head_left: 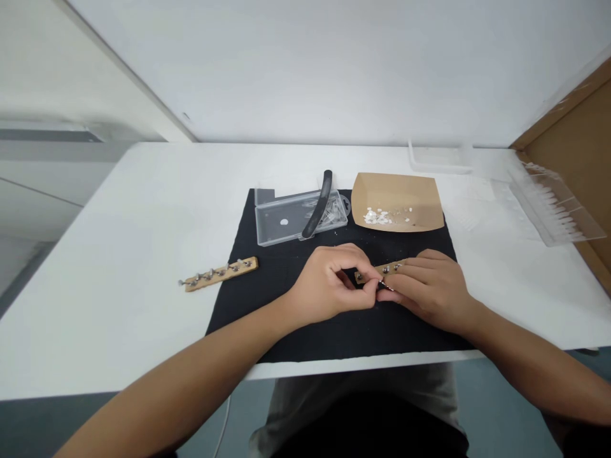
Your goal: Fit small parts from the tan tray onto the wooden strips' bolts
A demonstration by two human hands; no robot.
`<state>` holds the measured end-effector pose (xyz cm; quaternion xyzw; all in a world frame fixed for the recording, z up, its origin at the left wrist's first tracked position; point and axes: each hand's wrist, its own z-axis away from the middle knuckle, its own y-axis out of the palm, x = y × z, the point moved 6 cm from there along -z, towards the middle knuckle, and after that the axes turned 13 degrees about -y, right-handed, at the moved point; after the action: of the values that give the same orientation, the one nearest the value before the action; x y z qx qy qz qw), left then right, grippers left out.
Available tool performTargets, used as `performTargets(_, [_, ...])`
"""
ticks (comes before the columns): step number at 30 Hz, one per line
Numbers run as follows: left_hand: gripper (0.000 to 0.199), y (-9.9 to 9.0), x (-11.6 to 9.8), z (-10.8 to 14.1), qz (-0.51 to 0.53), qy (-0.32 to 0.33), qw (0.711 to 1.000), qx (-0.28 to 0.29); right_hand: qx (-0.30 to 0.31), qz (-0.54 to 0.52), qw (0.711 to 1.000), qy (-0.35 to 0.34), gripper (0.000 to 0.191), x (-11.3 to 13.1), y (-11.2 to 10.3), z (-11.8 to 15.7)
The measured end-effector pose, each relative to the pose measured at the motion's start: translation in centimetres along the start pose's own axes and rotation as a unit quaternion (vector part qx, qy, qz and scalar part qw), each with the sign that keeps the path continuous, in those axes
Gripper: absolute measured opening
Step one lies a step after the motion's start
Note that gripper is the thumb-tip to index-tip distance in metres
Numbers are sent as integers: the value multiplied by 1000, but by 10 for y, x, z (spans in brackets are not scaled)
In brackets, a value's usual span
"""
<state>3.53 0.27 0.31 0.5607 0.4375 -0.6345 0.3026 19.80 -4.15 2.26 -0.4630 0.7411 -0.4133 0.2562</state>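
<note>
My left hand (pixel 337 280) is closed in a pinch, thumb and forefinger meeting at a small dark, shiny piece (pixel 386 286). My right hand (pixel 432 286) is closed around the other side of that piece, which is mostly hidden by the fingers. Just behind the fingertips lies a wooden strip (pixel 372 271) with small metal fittings, partly covered by my right hand. A similar wooden strip (pixel 220 273), carrying several metal clips, rests at the left across the edge of the black mat (pixel 286 331).
Behind the hands stand a clear plastic case (pixel 267 226) with small transparent pieces, a black curved bar (pixel 319 203) lying across it, and a brown paper tray (pixel 398 187) with small white bits. A clear rack (pixel 548 210) and a translucent tray (pixel 442 166) sit at the right.
</note>
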Motion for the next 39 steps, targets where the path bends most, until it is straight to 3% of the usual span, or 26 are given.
performTargets(13, [5,2,6,-5,73,-86,991,70,-27,-118,992,34,29,-8,9,8])
performTargets(21, [10,9,13,-3,161,-151,967,125,-22,-204,976,66,24,-12,14,12])
performTargets(39, [16,14,15,0,175,-179,957,145,14,-273,957,94,30,-15,17,11])
